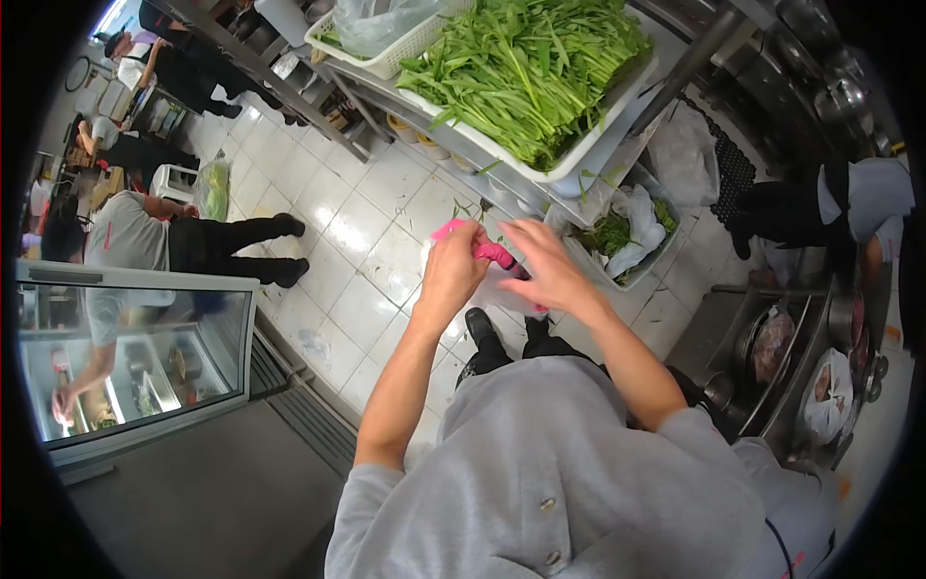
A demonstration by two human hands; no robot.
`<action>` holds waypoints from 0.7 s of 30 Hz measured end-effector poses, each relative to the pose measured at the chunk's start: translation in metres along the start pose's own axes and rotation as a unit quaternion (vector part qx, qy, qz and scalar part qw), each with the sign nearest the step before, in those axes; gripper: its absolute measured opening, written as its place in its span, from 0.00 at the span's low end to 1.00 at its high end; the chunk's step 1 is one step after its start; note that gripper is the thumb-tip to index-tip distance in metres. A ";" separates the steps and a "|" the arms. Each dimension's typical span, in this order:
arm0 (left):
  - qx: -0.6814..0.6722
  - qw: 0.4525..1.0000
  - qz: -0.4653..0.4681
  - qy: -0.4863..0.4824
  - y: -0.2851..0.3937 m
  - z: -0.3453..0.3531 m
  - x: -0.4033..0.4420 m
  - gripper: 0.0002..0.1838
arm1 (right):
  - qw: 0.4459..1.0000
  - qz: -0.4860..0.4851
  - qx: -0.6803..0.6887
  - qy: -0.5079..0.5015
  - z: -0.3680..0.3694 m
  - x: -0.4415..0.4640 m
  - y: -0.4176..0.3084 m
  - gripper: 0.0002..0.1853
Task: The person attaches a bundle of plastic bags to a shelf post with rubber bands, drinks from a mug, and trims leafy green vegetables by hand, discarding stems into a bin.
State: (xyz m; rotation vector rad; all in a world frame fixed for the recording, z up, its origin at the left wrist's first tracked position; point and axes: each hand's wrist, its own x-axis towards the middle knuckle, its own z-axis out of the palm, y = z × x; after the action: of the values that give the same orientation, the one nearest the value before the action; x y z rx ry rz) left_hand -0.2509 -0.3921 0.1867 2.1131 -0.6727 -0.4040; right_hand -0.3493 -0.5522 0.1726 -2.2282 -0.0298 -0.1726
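In front of my chest, my left hand (455,265) is closed, pinching a bright pink, thin, flexible piece (494,255), perhaps plastic or cloth. Part of the pink shows above the knuckles, and a twisted length runs across toward the other hand. A whitish, see-through sheet (502,294) hangs below it; its kind is unclear. My right hand (552,270) is close beside it, slightly blurred, fingers stretched and thumb apart. The thumb is near the dark end of the pink piece; contact cannot be made out.
Cut leafy greens (531,72) fill a white tray (405,96) on the metal rack ahead. Under it stands a tub (666,256) with greens and plastic. A glass-door fridge (253,338) is on the left, with a person (135,232) beyond. Leaf scraps lie on the tiles.
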 end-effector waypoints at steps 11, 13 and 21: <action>-0.082 0.976 0.142 -0.147 0.106 -0.128 0.037 0.15 | 0.962 -0.085 0.260 -0.009 -0.032 0.095 -0.077 0.42; -0.056 0.974 0.143 -0.167 0.123 -0.143 0.040 0.16 | 0.946 -0.094 0.311 -0.009 -0.051 0.095 -0.103 0.36; -0.072 0.923 0.212 -0.313 0.196 -0.188 0.041 0.18 | 0.981 -0.040 0.188 -0.039 -0.144 0.063 -0.147 0.23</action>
State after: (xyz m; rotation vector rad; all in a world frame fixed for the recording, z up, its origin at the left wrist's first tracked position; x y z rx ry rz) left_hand -0.1850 -0.3919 0.4534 1.6205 -1.3884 -0.8648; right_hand -0.3157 -0.5775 0.3834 -1.8559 -0.1814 -0.1120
